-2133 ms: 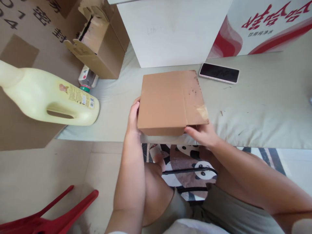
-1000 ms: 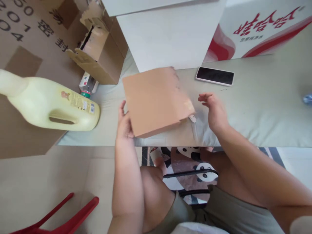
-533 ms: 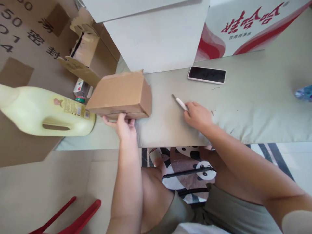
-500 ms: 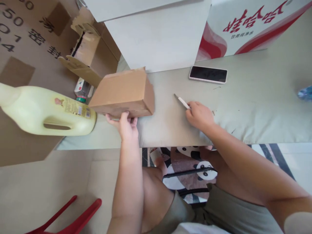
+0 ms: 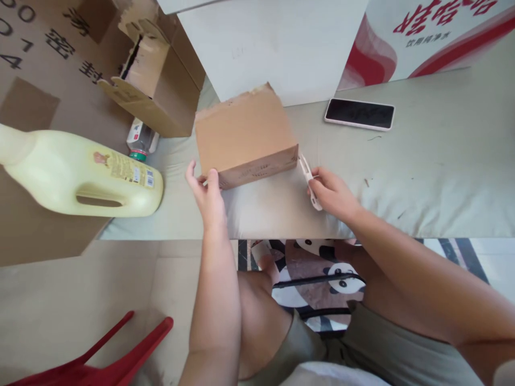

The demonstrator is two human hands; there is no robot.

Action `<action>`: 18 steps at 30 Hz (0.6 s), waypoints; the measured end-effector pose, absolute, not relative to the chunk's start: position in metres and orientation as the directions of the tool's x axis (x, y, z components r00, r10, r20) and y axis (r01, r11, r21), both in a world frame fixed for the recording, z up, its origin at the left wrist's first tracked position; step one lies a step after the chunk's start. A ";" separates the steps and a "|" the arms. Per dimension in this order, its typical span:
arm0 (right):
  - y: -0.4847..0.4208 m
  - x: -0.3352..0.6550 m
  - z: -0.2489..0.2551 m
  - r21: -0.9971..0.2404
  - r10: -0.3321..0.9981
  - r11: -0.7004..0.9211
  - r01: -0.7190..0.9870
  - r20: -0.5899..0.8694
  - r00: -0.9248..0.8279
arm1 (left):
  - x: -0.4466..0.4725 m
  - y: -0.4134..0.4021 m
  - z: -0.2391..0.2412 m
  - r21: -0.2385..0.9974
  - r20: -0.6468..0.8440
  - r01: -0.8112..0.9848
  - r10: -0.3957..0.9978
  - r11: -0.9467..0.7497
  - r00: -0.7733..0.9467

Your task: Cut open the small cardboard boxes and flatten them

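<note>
A small brown cardboard box (image 5: 245,134) stands turned at an angle on the cloth-covered surface. My left hand (image 5: 209,195) grips its near left corner, thumb on the front side and the other fingers partly hidden at the left. In my right hand (image 5: 333,194) is a white utility knife (image 5: 309,182), fingers closed around its handle. The knife points away from me, and its tip is right at the box's right corner; whether it touches the cardboard I cannot tell.
A pale yellow jug (image 5: 80,171) lies on the left, beside a small bottle (image 5: 140,140) and an opened carton (image 5: 161,80). Behind the box stands a white carton (image 5: 273,48). A phone (image 5: 359,113) lies at the right rear. A red chair part (image 5: 132,348) is below left.
The box has moved right and turned, its right end now nearer the knife. My left hand has shifted to its left corner. The knife now points more steeply away from me.
</note>
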State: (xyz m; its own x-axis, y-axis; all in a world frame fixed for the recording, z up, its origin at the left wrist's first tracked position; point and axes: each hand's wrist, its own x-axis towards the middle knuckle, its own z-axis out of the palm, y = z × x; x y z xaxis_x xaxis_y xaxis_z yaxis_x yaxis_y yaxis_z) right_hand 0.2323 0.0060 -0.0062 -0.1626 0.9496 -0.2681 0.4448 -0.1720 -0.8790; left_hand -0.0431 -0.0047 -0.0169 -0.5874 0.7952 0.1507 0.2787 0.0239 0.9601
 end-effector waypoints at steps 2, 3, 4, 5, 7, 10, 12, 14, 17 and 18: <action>0.004 0.232 -0.006 -0.848 0.941 -0.139 0.511 -0.274 -0.199 | -0.037 -0.006 -0.016 0.940 0.216 0.341 0.804 -0.017 -0.555; 0.004 0.232 -0.005 -0.843 0.937 -0.132 0.522 -0.278 -0.211 | -0.034 -0.006 -0.015 0.918 0.270 0.394 0.804 -0.049 -0.530; 0.004 0.232 -0.005 -0.846 0.933 -0.140 0.514 -0.286 -0.216 | -0.032 -0.006 -0.014 0.895 0.318 0.440 0.800 -0.077 -0.508; 0.004 0.232 -0.004 -0.857 0.928 -0.165 0.488 -0.302 -0.217 | -0.029 -0.006 -0.012 0.875 0.353 0.475 0.797 -0.095 -0.490; 0.003 0.232 -0.003 -0.883 0.918 -0.232 0.408 -0.337 -0.209 | -0.025 -0.007 -0.010 0.856 0.374 0.506 0.803 -0.106 -0.465; -0.002 0.228 -0.001 -0.904 0.897 -0.309 0.296 -0.380 -0.225 | -0.019 -0.008 -0.010 0.847 0.368 0.522 0.823 -0.105 -0.433; -0.006 0.226 0.000 -0.917 0.889 -0.303 0.260 -0.370 -0.268 | -0.014 -0.008 -0.011 0.827 0.383 0.549 0.836 -0.120 -0.394; -0.009 0.223 0.000 -0.932 0.905 -0.262 0.251 -0.328 -0.271 | -0.008 -0.008 -0.012 0.807 0.401 0.573 0.844 -0.142 -0.356; -0.007 0.223 -0.002 -0.938 0.934 -0.267 0.224 -0.309 -0.182 | -0.003 -0.006 -0.013 0.800 0.405 0.579 0.854 -0.158 -0.327; -0.005 0.223 -0.003 -0.936 0.935 -0.286 0.204 -0.319 -0.157 | -0.002 -0.006 -0.013 0.801 0.404 0.577 0.854 -0.159 -0.327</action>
State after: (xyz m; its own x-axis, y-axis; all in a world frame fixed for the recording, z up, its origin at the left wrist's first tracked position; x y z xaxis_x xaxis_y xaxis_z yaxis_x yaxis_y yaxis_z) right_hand 0.2229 -0.0054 -0.0029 -0.1566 0.9346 -0.3193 0.2040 -0.2857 -0.9364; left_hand -0.0021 -0.0060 -0.0134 -0.3267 0.8542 0.4044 0.5766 -0.1589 0.8014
